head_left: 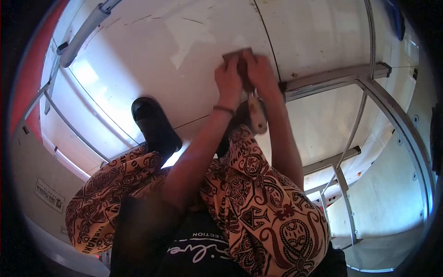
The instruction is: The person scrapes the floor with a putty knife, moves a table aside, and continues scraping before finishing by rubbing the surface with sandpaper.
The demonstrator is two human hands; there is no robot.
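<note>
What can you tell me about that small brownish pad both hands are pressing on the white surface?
The brownish pad is small, flat and roughly rectangular, reddish-brown, perhaps sandpaper or a sanding block, though blur hides its texture. It lies flat against the white panel, beside a dark seam line and near a patch of flaked paint. The left hand and right hand both press on it, covering its lower part; only the top edge shows.
</note>
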